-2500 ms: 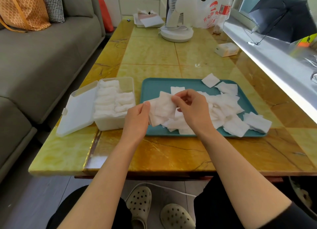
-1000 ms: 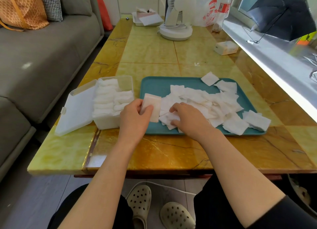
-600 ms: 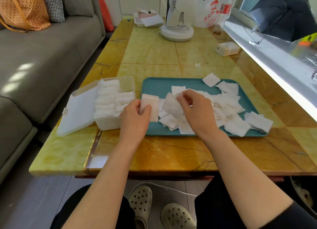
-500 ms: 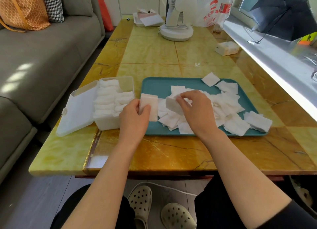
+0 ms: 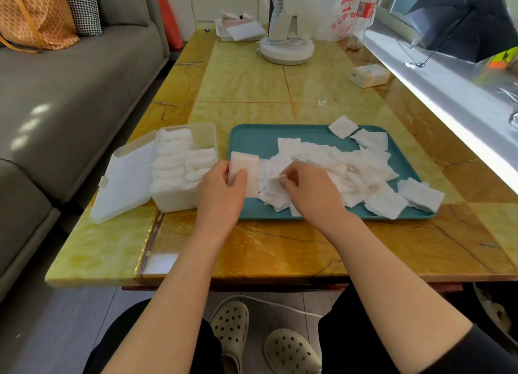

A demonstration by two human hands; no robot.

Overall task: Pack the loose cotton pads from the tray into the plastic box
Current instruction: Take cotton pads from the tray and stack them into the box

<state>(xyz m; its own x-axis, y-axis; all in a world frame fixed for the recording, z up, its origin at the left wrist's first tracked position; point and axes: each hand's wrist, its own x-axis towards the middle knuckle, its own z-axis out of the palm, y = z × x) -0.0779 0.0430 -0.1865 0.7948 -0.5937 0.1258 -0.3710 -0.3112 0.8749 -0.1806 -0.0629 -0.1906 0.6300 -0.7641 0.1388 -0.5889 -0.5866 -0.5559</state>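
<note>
A teal tray (image 5: 252,141) lies on the table with several loose white cotton pads (image 5: 361,166) heaped across its middle and right. To its left stands a clear plastic box (image 5: 183,202), lid open to the left, holding rows of packed pads (image 5: 173,160). My left hand (image 5: 221,194) grips a squared stack of pads (image 5: 248,172) upright over the tray's left edge. My right hand (image 5: 311,191) is down on the pile, its fingertips pinching a single pad (image 5: 276,179).
The yellow marble table (image 5: 252,88) carries a white fan base (image 5: 286,51), a small tissue pack (image 5: 370,75) and a plastic bag (image 5: 344,15) at the far end. A grey sofa (image 5: 70,79) runs along the left; a window sill (image 5: 448,93) along the right.
My right hand has dropped from holding a pad up near the stack back onto the pile, where it now pinches another pad. My left hand keeps the stack in place.
</note>
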